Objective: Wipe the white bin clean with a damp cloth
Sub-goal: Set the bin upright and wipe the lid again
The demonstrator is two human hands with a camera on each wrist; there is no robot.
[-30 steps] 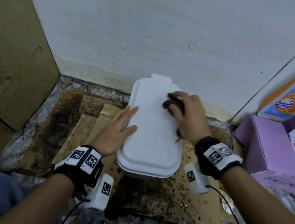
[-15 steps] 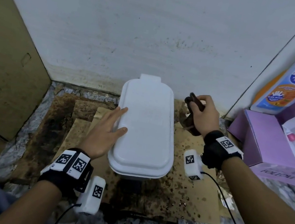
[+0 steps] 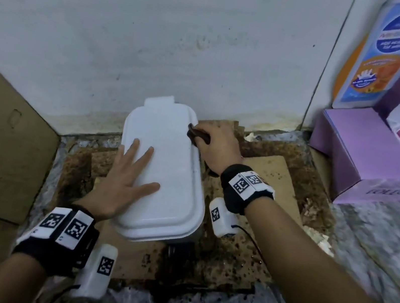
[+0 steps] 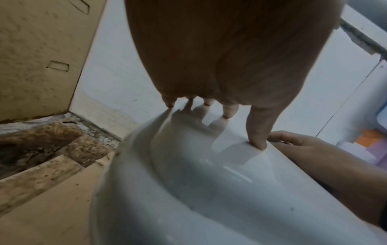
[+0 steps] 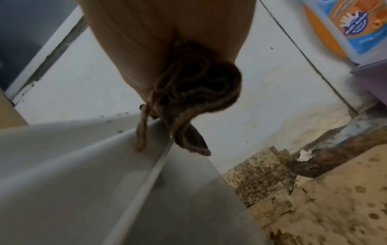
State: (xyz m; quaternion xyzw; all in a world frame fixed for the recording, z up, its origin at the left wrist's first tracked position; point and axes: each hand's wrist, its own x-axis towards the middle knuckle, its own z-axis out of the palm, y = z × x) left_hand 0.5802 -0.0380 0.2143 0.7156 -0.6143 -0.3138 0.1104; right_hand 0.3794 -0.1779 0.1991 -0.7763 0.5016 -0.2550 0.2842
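Now back on the bin (image 3: 163, 171) — cloth (image 3: 197, 135) returned to its right rim, by the wall.
My right hand (image 3: 217, 145) clutches it; my left hand (image 3: 121, 186), moved inward, presses flat — edges next.

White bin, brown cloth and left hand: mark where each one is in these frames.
white bin (image 3: 176, 174): head view, bare middle of its lid.
brown cloth (image 5: 201, 86): right wrist view, the bunched folds below the palm.
left hand (image 3: 119, 185): head view, back of the hand, resting flat on the lid.
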